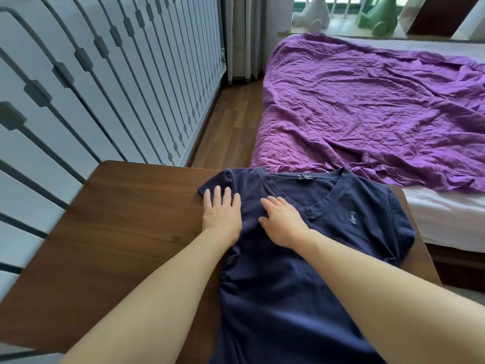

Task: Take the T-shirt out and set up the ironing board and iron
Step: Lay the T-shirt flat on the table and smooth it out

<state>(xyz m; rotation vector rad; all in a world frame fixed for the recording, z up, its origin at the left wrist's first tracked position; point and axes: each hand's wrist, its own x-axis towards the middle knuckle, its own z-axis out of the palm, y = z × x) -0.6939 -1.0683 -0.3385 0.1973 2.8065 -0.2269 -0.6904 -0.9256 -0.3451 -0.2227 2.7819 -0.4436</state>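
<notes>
The dark blue T-shirt [301, 258] lies flat on the brown table [105, 232]. The left hand [222, 214] and the right hand [282, 222] press on it, palms down, fingers spread, gripping nothing. A purple blanket [367, 106] lies past the T-shirt's collar.

T-shirt [301, 298] hem past bottom edge; collar label [304, 176] unreadable.

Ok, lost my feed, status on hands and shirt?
Left hand and right hand open, flat on T-shirt. Shirt spread on table. No iron in view.
</notes>
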